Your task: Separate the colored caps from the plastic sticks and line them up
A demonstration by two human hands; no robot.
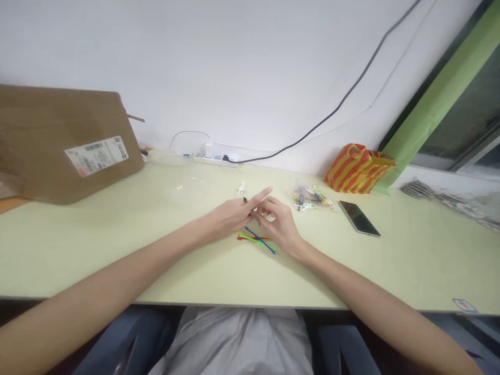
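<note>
My left hand [233,214] is closed on a small black plastic arrow [245,200], whose pointed tip sticks out above the hand. My left index finger points up and to the right. Against it, my right hand [280,224] pinches at the same dark piece, and the fingers hide most of it. A bit of green and red shows between the right fingers, too small to name. Just below the hands, several thin plastic arrows lie crossed on the table: a blue arrow [267,247], a green arrow [250,238], with yellow and red ones under them.
Right of my hands lie a clear bag of coloured plastic parts [312,198], a phone [359,219] and a striped bag [357,169]. A small white piece [241,187] lies behind them. A power strip [214,159] and cardboard box [70,146] stand by the wall.
</note>
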